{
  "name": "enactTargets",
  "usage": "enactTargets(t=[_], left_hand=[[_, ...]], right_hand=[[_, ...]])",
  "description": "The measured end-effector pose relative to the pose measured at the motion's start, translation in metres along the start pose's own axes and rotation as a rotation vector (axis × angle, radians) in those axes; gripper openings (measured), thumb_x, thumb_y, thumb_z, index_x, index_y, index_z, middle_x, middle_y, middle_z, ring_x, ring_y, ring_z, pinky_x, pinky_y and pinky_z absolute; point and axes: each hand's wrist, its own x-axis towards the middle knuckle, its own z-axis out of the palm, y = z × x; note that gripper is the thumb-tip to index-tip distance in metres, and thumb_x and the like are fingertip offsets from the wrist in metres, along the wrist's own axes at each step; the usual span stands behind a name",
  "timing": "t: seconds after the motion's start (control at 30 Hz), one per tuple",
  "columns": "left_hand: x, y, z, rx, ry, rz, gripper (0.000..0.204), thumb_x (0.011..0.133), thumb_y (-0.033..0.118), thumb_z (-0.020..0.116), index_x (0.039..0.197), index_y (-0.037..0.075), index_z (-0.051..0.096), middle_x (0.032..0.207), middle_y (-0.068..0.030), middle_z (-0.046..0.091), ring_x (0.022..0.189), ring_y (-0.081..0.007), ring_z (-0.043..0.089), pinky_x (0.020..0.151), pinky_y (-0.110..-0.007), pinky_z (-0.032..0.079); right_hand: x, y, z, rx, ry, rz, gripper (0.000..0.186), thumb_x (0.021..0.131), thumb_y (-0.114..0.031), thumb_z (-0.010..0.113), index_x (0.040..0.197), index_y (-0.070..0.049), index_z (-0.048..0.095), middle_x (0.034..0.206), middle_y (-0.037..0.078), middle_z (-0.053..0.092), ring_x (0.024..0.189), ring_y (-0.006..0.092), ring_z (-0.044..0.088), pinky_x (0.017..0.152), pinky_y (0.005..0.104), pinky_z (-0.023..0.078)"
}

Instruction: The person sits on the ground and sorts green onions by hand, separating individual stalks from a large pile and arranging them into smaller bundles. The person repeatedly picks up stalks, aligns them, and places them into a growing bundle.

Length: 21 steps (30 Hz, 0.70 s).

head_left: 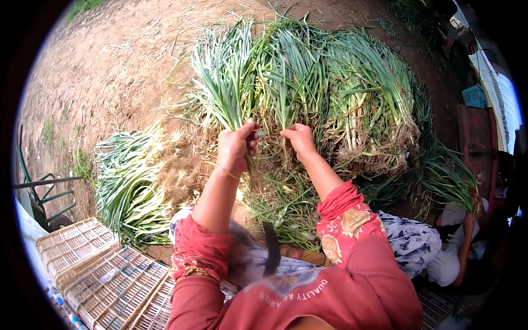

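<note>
My left hand [236, 147] is closed round the lower stems of a bunch of scallions [224, 102], whose green leaves fan out away from me. Below that fist hang the roots. To its right, my right hand [300, 141] pinches a thinner cluster of scallion stalks [282, 107] between thumb and fingers. Both hands are above a large heap of scallions [357, 93] with brown roots and dry leaves, lying on the ground ahead. Stripped leaves and loose greens [283, 212] lie between my forearms, close to my legs.
A pile of cleaner, paler scallions [135, 187] lies at the left. Stacked cream plastic crates [113, 283] stand at the lower left, near a metal frame [49, 190]. At the right, another person's hand [477, 206] holds scallions. A blue basket [473, 96] is farther back.
</note>
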Motion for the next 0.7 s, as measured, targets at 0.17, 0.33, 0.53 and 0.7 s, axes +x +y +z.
enactTargets(t=[0.17, 0.33, 0.53, 0.7], left_hand=[[0.003, -0.027, 0.005, 0.192, -0.098, 0.085, 0.014, 0.073, 0.012, 0.072, 0.073, 0.003, 0.061, 0.052, 0.0016, 0.05, 0.039, -0.0066, 0.04, 0.036, -0.022, 0.028], [-0.004, -0.033, 0.013, 0.233, -0.131, 0.025, 0.009, 0.075, 0.008, 0.065, 0.07, 0.002, 0.06, 0.053, -0.0003, 0.051, 0.04, -0.0082, 0.042, 0.037, -0.023, 0.03], [-0.014, -0.037, 0.017, 0.141, -0.126, 0.067, 0.009, 0.077, 0.008, 0.062, 0.072, 0.001, 0.06, 0.056, -0.0021, 0.053, 0.041, -0.0097, 0.044, 0.038, -0.023, 0.034], [-0.004, -0.032, 0.006, 0.104, -0.038, 0.06, 0.01, 0.077, 0.006, 0.062, 0.068, 0.002, 0.057, 0.054, -0.003, 0.051, 0.039, -0.0111, 0.043, 0.036, -0.024, 0.032]], right_hand=[[-0.086, -0.024, 0.0, 0.255, -0.147, -0.108, 0.015, 0.073, -0.006, 0.067, 0.078, -0.001, 0.054, 0.07, 0.002, 0.057, 0.065, 0.0088, 0.052, 0.058, 0.023, 0.043], [-0.11, -0.026, -0.003, 0.347, -0.148, -0.108, 0.011, 0.082, -0.01, 0.063, 0.085, -0.001, 0.057, 0.077, 0.001, 0.059, 0.072, 0.0079, 0.054, 0.065, 0.0224, 0.044], [-0.104, -0.04, -0.008, 0.981, -0.163, 0.039, 0.008, 0.087, -0.01, 0.054, 0.085, -0.003, 0.057, 0.082, 0.007, 0.062, 0.075, 0.0149, 0.059, 0.069, 0.0248, 0.047], [-0.164, -0.024, -0.049, 0.962, -0.366, -0.013, 0.009, 0.088, -0.012, 0.053, 0.089, -0.004, 0.057, 0.08, 0.009, 0.061, 0.089, 0.0264, 0.061, 0.085, 0.0364, 0.047]])
